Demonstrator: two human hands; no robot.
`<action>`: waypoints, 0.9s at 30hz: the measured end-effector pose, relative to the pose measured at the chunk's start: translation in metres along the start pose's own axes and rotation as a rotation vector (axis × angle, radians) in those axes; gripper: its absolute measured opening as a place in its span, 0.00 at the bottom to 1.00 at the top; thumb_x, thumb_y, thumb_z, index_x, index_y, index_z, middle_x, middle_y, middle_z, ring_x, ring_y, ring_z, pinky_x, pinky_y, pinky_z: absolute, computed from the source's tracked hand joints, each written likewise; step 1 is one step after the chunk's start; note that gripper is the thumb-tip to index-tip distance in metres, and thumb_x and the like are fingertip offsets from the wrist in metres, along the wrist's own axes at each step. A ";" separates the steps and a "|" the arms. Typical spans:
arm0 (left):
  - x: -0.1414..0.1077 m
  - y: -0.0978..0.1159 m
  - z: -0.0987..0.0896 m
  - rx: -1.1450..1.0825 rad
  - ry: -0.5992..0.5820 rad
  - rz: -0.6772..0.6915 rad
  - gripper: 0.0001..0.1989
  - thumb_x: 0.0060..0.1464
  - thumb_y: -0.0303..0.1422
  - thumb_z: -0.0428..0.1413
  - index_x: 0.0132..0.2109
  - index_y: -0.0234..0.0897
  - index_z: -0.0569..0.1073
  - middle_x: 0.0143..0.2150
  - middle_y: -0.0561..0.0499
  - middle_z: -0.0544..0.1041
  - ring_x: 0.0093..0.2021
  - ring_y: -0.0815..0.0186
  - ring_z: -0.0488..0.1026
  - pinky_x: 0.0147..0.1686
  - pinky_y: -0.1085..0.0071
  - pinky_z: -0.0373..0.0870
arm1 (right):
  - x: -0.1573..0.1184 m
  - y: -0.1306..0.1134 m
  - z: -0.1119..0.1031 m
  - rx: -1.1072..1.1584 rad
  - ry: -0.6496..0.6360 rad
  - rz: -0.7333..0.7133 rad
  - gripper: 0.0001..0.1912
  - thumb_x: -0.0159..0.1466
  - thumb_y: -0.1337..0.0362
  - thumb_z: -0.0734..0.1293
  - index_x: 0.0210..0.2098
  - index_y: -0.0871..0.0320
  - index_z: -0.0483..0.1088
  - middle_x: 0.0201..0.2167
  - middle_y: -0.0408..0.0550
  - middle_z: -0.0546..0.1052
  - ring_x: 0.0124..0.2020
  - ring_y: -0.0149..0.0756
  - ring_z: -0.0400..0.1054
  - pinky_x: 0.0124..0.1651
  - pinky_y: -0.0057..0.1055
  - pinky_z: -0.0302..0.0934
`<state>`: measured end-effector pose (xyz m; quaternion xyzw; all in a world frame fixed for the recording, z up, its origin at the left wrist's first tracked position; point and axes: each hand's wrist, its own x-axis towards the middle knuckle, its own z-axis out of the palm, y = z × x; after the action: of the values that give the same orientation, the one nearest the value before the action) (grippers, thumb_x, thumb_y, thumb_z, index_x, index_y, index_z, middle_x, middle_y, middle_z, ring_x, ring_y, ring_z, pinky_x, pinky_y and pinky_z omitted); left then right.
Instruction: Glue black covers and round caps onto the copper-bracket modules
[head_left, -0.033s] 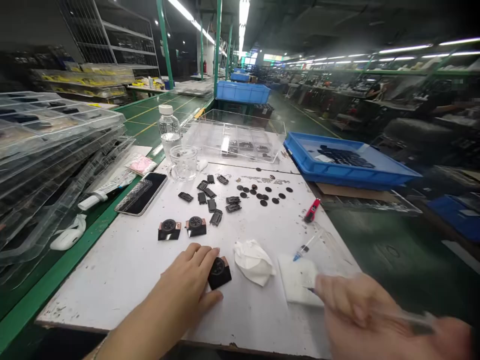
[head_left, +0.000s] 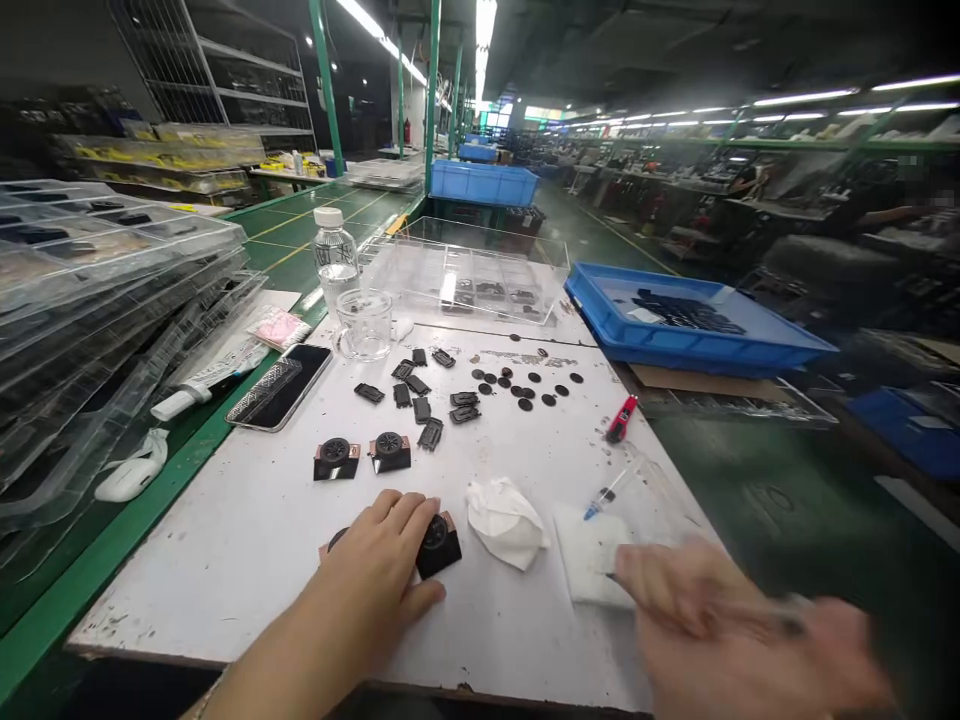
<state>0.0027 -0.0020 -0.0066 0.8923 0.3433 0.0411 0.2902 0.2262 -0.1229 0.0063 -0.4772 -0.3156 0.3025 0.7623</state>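
My left hand lies over the white table, its fingers and thumb around the left side of a black part with a round wheel-like disc. A similar part is mostly hidden behind that hand. My right hand, blurred, is closed on a thin clear syringe-like tool, whose dark tip is over a white pad. A crumpled white tissue lies between the hands. Two more wheel parts sit beyond my left hand.
Small black pieces and black discs are scattered mid-table. A blue-tipped syringe and red cutter lie right. Beyond are a glass mug, a bottle, a phone and a blue tray.
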 end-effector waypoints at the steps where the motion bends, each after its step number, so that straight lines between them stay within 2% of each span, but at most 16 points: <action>1: 0.001 -0.001 0.006 -0.037 0.001 -0.011 0.25 0.54 0.36 0.58 0.59 0.41 0.68 0.58 0.39 0.72 0.57 0.43 0.67 0.52 0.49 0.67 | 0.002 0.000 0.004 -0.010 -0.024 0.020 0.32 0.60 0.36 0.54 0.15 0.55 0.55 0.12 0.39 0.48 0.14 0.30 0.44 0.19 0.32 0.43; 3: 0.001 -0.004 0.014 -0.104 0.034 -0.037 0.25 0.56 0.33 0.55 0.60 0.41 0.66 0.58 0.39 0.71 0.56 0.46 0.68 0.51 0.50 0.68 | 0.002 0.001 0.006 -0.031 -0.059 0.034 0.31 0.61 0.38 0.55 0.15 0.56 0.56 0.12 0.39 0.49 0.14 0.29 0.44 0.18 0.31 0.42; 5: -0.002 -0.006 0.019 -0.154 0.103 -0.037 0.27 0.54 0.31 0.55 0.61 0.41 0.64 0.55 0.39 0.72 0.54 0.47 0.69 0.50 0.50 0.69 | 0.000 0.001 0.004 -0.041 -0.066 0.001 0.31 0.61 0.38 0.54 0.16 0.55 0.55 0.13 0.39 0.48 0.14 0.30 0.44 0.19 0.32 0.45; 8: -0.008 -0.007 0.022 -0.233 0.208 0.037 0.28 0.53 0.28 0.55 0.61 0.45 0.63 0.54 0.40 0.73 0.54 0.46 0.69 0.49 0.50 0.69 | -0.001 0.002 0.000 -0.063 -0.053 -0.032 0.32 0.61 0.36 0.53 0.15 0.56 0.54 0.13 0.38 0.47 0.14 0.29 0.43 0.18 0.32 0.45; 12: -0.011 0.000 0.020 -0.379 0.200 0.119 0.28 0.57 0.32 0.55 0.63 0.51 0.60 0.55 0.43 0.72 0.54 0.49 0.70 0.52 0.53 0.68 | -0.005 0.002 0.000 -0.054 -0.035 0.002 0.31 0.61 0.38 0.52 0.15 0.55 0.55 0.12 0.38 0.47 0.14 0.30 0.43 0.18 0.32 0.45; 17: -0.012 0.009 0.020 -0.530 0.073 0.067 0.32 0.56 0.34 0.57 0.65 0.52 0.57 0.57 0.45 0.70 0.55 0.52 0.68 0.57 0.55 0.62 | -0.009 0.002 0.003 -0.068 0.020 -0.131 0.34 0.61 0.33 0.51 0.16 0.55 0.52 0.14 0.38 0.47 0.16 0.30 0.43 0.21 0.33 0.48; 19: -0.015 0.009 0.020 -0.627 0.013 0.010 0.31 0.57 0.37 0.58 0.65 0.55 0.58 0.60 0.47 0.67 0.57 0.52 0.65 0.59 0.55 0.59 | -0.004 0.005 0.006 -0.089 -0.012 -0.077 0.33 0.61 0.35 0.52 0.16 0.56 0.53 0.13 0.38 0.47 0.15 0.29 0.43 0.21 0.32 0.46; 21: -0.018 0.009 0.019 -0.821 -0.076 -0.069 0.27 0.59 0.41 0.56 0.63 0.56 0.61 0.58 0.48 0.69 0.56 0.54 0.66 0.59 0.57 0.59 | 0.002 0.006 0.010 -0.116 -0.039 0.013 0.31 0.61 0.38 0.54 0.15 0.56 0.55 0.12 0.38 0.48 0.14 0.29 0.43 0.19 0.31 0.43; 22: -0.018 0.009 0.019 -0.980 -0.133 -0.105 0.24 0.60 0.43 0.54 0.63 0.54 0.63 0.54 0.47 0.71 0.52 0.56 0.68 0.55 0.59 0.63 | 0.004 0.006 0.011 -0.123 -0.041 0.035 0.31 0.61 0.38 0.55 0.15 0.56 0.56 0.12 0.39 0.48 0.14 0.29 0.43 0.19 0.31 0.43; 24: -0.017 0.010 0.020 -1.381 -0.263 -0.145 0.21 0.63 0.45 0.48 0.61 0.48 0.67 0.42 0.47 0.73 0.40 0.60 0.73 0.41 0.64 0.69 | 0.002 0.001 0.014 -0.110 -0.014 -0.014 0.31 0.61 0.37 0.55 0.15 0.56 0.55 0.12 0.38 0.48 0.15 0.29 0.42 0.20 0.31 0.44; 26: -0.014 0.011 0.024 -1.756 -0.395 -0.167 0.23 0.65 0.46 0.44 0.59 0.43 0.68 0.35 0.48 0.71 0.30 0.65 0.72 0.28 0.71 0.66 | -0.006 -0.005 0.018 -0.037 0.046 -0.144 0.30 0.61 0.40 0.60 0.16 0.56 0.51 0.12 0.36 0.45 0.14 0.27 0.39 0.21 0.31 0.46; 27: -0.012 0.011 0.026 -1.891 -0.462 -0.184 0.23 0.65 0.46 0.43 0.59 0.41 0.68 0.35 0.48 0.70 0.28 0.67 0.71 0.25 0.73 0.63 | -0.013 -0.008 0.020 -0.013 0.054 -0.147 0.31 0.60 0.41 0.62 0.16 0.56 0.48 0.11 0.36 0.43 0.14 0.27 0.37 0.21 0.31 0.46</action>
<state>0.0073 -0.0290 -0.0204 0.2473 0.1718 0.1008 0.9482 0.2042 -0.1244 0.0178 -0.4656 -0.3311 0.2310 0.7876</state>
